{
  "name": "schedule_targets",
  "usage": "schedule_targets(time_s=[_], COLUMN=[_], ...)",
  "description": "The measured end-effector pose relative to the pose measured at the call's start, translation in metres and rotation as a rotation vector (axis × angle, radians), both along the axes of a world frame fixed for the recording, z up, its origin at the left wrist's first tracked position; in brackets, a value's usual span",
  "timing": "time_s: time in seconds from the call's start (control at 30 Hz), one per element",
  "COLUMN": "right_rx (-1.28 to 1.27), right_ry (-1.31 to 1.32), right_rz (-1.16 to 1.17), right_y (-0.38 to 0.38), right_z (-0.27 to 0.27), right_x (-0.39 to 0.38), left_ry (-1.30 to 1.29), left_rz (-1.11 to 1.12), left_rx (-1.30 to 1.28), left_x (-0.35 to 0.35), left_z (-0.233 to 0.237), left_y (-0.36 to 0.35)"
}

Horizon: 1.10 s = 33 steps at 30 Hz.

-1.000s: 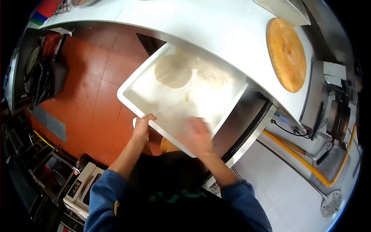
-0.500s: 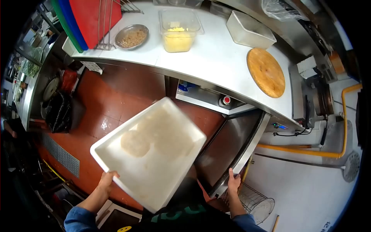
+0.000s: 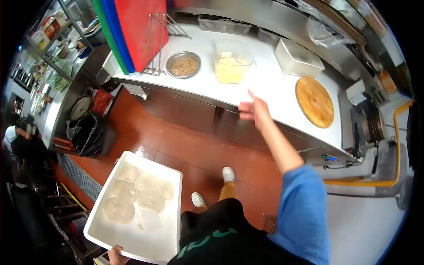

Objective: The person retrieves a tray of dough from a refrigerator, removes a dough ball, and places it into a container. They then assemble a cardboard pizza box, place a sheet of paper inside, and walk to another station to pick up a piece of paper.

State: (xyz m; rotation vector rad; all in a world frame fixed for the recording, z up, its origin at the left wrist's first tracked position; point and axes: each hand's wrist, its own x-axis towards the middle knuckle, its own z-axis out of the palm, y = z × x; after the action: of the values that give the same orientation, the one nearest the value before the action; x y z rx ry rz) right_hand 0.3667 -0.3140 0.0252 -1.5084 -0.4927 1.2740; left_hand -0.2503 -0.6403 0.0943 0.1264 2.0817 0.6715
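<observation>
My left hand (image 3: 115,255) grips the near edge of a large white tray (image 3: 165,240), which is held low on the left, over the floor. Several flat, round, pale patches that look like thin dough (image 3: 119,210) lie on the tray's bottom. My right hand (image 3: 257,111) is stretched out over the front edge of the white counter with nothing in it, fingers apart. Just beyond it stands a clear plastic tub (image 3: 232,64) of yellow, shredded-looking food. To the tub's left is a round metal dish (image 3: 183,65) of brownish crumbly food.
A round wooden board (image 3: 314,102) and a pale rectangular bin (image 3: 298,59) sit on the counter's right. Colored cutting boards (image 3: 141,35) stand in a wire rack. A black-bagged bin (image 3: 88,132) is on the red tiled floor. Another person (image 3: 20,134) is at the far left.
My left hand has carried the tray down and left. My right hand has left the under-counter door, which was open and is now shut, and moved up over the counter edge.
</observation>
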Motion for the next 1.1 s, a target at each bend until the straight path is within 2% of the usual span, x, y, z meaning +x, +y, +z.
schedule_targets(time_s=[0.07,0.13,0.2,0.23,0.27,0.33,0.37,0.4,0.43,0.47,0.5,0.53,0.6,0.63,0.7,0.73,0.77,0.83,0.9,0.93,0.97,1.03,1.07,1.1], right_rx=[0.013,0.164,0.216,0.269,0.119,0.107,0.06,0.025,-0.154,-0.103,-0.258,-0.511,0.106,0.104,0.013,-0.277,-0.56,-0.082,0.015,0.069,0.072,0.104,0.134,0.123], right_ry=[0.139,0.172,0.191,0.196,0.06,-0.552,-1.053,-1.556,-1.83,-2.063,-1.952,-1.901,-2.205,-2.188,-2.117,-1.979,-1.811,-1.502,-0.876,-0.553,-0.538,-0.809,-0.817,-0.795], right_rz=[-0.171,0.002,0.038,0.056,-0.069,0.139,0.259,0.391,0.672,0.709,0.677,0.791,0.563,0.608,0.502,0.591,0.667,0.515,0.371,0.319,0.311,0.207,0.203,0.206], right_y=[0.071,0.14,0.185,0.192,0.184,0.169,0.152,0.136,0.123,0.096,0.067,0.052,0.008,-0.008,-0.032,-0.033,-0.046,-0.074,-0.078,-0.077,-0.074,-0.058,-0.056,-0.062], right_z=[0.015,-0.018,-0.03,-0.037,-0.009,-0.03,-0.05,-0.067,-0.078,-0.086,-0.062,-0.051,-0.105,-0.109,-0.091,-0.053,-0.021,-0.055,-0.068,-0.073,-0.089,-0.101,-0.095,-0.054], right_x=[0.002,0.026,0.019,0.014,0.002,0.045,0.08,0.125,0.169,0.209,0.227,0.256,0.329,0.331,0.338,0.317,0.284,0.267,0.213,0.19,0.178,0.16,0.165,0.161], left_ry=[-0.012,-0.025,-0.057,-0.108,-0.105,-0.035,0.144,0.154,0.112,0.075,0.147,0.22,0.185,0.181,0.183,0.175,0.123,0.059,0.002,0.056,0.065,0.071,0.009,-0.05], left_rz=[0.085,0.179,0.264,0.334,0.321,0.414,0.396,0.404,0.366,0.326,0.264,0.205,0.062,0.007,-0.11,-0.149,-0.22,-0.252,-0.264,-0.254,-0.284,-0.308,-0.364,-0.419], left_rx=[0.069,0.127,0.193,0.242,0.222,0.248,0.148,0.133,0.135,0.129,0.118,0.095,0.36,0.312,0.276,0.322,0.323,0.351,0.296,0.344,0.342,0.37,0.365,0.374], left_x=[0.0,0.013,0.035,0.066,0.084,0.114,0.177,0.18,0.174,0.17,0.178,0.184,0.108,0.121,0.164,0.192,0.183,0.175,0.181,0.197,0.202,0.202,0.193,0.179], left_z=[0.006,0.011,0.018,0.037,0.045,0.064,0.102,0.104,0.104,0.108,0.115,0.121,0.094,0.104,0.13,0.128,0.119,0.104,0.105,0.108,0.113,0.116,0.112,0.106], left_y=[-0.036,-0.067,-0.086,-0.074,-0.066,-0.056,-0.014,-0.013,-0.014,-0.017,-0.007,-0.003,-0.053,-0.046,0.014,0.036,0.044,0.058,0.08,0.089,0.096,0.11,0.118,0.127])
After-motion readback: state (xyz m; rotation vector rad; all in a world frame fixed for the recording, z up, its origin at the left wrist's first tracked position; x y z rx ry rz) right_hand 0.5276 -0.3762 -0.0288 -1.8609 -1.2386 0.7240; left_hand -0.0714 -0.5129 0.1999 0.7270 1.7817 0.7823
